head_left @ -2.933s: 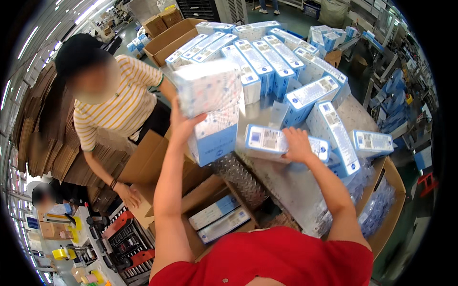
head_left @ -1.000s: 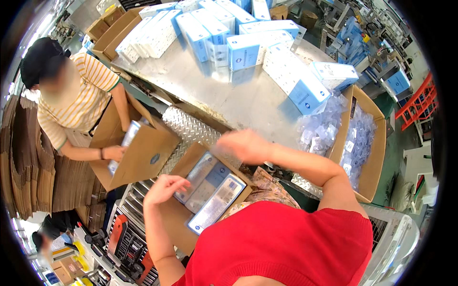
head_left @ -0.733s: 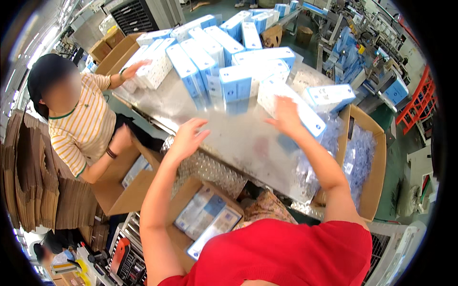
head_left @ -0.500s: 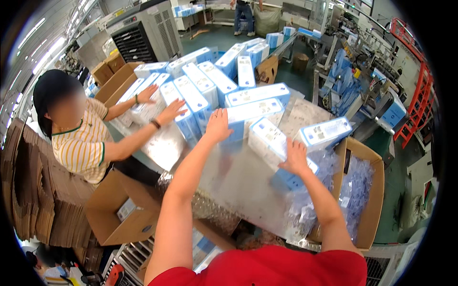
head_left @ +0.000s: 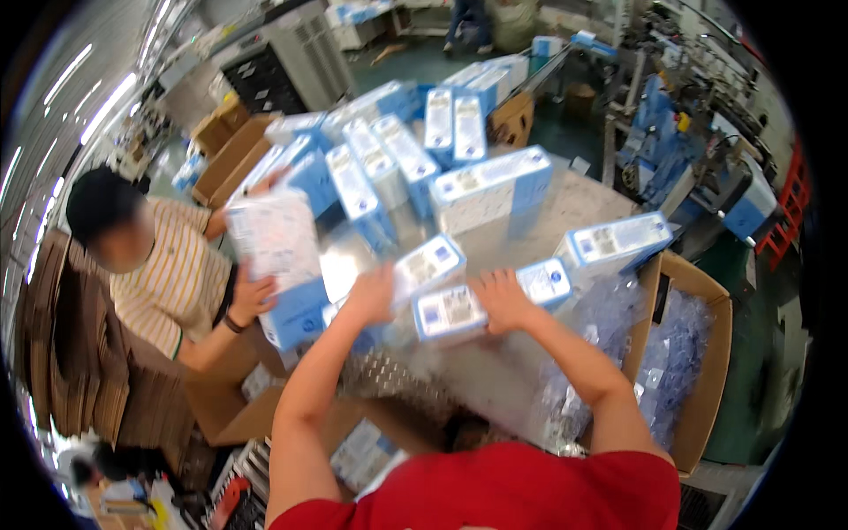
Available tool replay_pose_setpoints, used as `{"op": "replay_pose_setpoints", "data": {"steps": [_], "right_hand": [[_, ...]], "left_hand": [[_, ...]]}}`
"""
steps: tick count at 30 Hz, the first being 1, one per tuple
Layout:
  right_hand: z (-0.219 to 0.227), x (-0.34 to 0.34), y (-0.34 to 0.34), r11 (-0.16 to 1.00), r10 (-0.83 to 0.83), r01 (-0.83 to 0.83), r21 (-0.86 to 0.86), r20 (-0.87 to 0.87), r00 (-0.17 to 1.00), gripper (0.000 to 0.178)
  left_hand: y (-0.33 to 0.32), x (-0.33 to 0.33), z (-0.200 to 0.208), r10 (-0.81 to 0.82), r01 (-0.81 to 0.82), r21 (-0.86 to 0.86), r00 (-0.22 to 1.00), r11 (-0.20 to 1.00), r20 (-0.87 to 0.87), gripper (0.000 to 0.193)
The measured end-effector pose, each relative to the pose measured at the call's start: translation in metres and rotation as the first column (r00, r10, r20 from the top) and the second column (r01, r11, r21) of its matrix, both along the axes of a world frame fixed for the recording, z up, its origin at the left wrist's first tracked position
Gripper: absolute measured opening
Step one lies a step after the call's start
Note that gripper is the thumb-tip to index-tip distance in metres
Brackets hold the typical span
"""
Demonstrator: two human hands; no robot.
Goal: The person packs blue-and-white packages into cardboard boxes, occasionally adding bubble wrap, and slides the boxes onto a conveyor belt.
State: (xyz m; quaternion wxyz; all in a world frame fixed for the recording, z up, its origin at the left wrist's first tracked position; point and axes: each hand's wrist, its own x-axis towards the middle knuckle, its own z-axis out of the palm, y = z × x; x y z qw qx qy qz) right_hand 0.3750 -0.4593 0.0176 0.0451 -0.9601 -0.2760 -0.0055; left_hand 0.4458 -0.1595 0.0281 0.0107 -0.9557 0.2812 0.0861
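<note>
Two long white-and-blue cartons lie in front of me on the metal table (head_left: 574, 190). My left hand (head_left: 373, 296) grips the near left end of one carton (head_left: 430, 265), its fingers closed and somewhat blurred. Across the middle of the nearer carton (head_left: 442, 316), my right hand (head_left: 502, 300) has its fingers wrapped over the top. The two cartons lie close together at a slant. Another carton (head_left: 618, 238) sits to the right of my right hand. Beyond my hands a single carton (head_left: 492, 185) lies crosswise.
At left, a co-worker in a striped shirt (head_left: 190, 265) holds a carton pair (head_left: 278, 238). Several cartons (head_left: 358, 190) crowd the far table. On the right stands a cardboard box (head_left: 707, 380) of clear plastic pieces (head_left: 676, 353). Open cardboard boxes stand below the table's near edge.
My hands have come nearer and leftward, pulling cartons toward the near edge; my left hand brought one from the far group. The co-worker has lifted cartons off the table.
</note>
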Motion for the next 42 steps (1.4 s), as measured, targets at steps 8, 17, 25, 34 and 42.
{"op": "replay_pose_setpoints", "data": {"steps": [8, 17, 25, 34, 42], "right_hand": [[-0.001, 0.0, 0.004, 0.965, 0.119, -0.125, 0.229, 0.04, 0.992, 0.077], [0.06, -0.057, 0.055, 0.667, 0.098, -0.016, 0.745, -0.066, 0.993, 0.084], [0.124, -0.153, 0.191, 0.383, 0.496, 0.063, 0.922, -0.263, 0.827, 0.091], [-0.022, -0.214, 0.325, 0.688, 0.718, -0.704, 0.179, -0.025, 0.696, 0.076], [-0.132, -0.202, 0.369, 0.667, 0.703, -0.745, -0.024, -0.31, 0.64, 0.072]], "left_hand": [[0.024, -0.05, 0.037, 0.401, -0.16, -0.638, 0.881, 0.754, 0.253, 0.074], [0.17, -0.364, 0.122, 0.521, -0.43, -0.901, 0.784, 0.061, -0.339, 0.082], [0.144, -0.409, -0.085, 0.579, -0.571, -0.434, 0.805, 0.696, -0.131, 0.083], [0.115, -0.455, -0.138, 0.498, -0.567, -0.112, 0.789, 0.816, -0.36, 0.084], [0.205, -0.488, -0.021, 0.717, -0.732, -0.313, 0.671, 0.605, -0.186, 0.071]]}}
